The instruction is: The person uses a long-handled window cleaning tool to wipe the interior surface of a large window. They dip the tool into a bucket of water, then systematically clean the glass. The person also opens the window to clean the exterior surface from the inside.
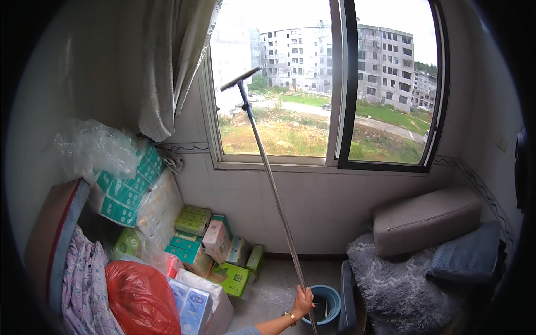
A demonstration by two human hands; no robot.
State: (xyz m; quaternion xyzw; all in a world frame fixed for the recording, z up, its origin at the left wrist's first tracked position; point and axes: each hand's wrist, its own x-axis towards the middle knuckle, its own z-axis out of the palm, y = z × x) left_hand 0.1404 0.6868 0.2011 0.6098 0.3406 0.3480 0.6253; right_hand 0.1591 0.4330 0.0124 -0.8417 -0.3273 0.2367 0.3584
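My left hand (303, 303), with a gold-toned watch or bracelet at the wrist, grips the long metal pole (274, 188) of a window squeegee near the bottom of the view. The pole leans up and to the left to a blue joint and a wide dark squeegee head (240, 79). That head is in front of the left window pane (272, 121); whether it touches the glass is hard to tell. Behind the pole, close to my left hand, a blue plastic bucket (333, 305) stands on the floor. My right hand is out of view.
Packs of tissue paper (228, 278) and a red plastic bag (142, 299) are piled at left, below a curtain (157, 75). At right are a grey shaggy cover (389, 280), a grey-brown cushion (427, 222) and a blue cushion (465, 253). A dark-framed sash (345, 83) borders the right window section.
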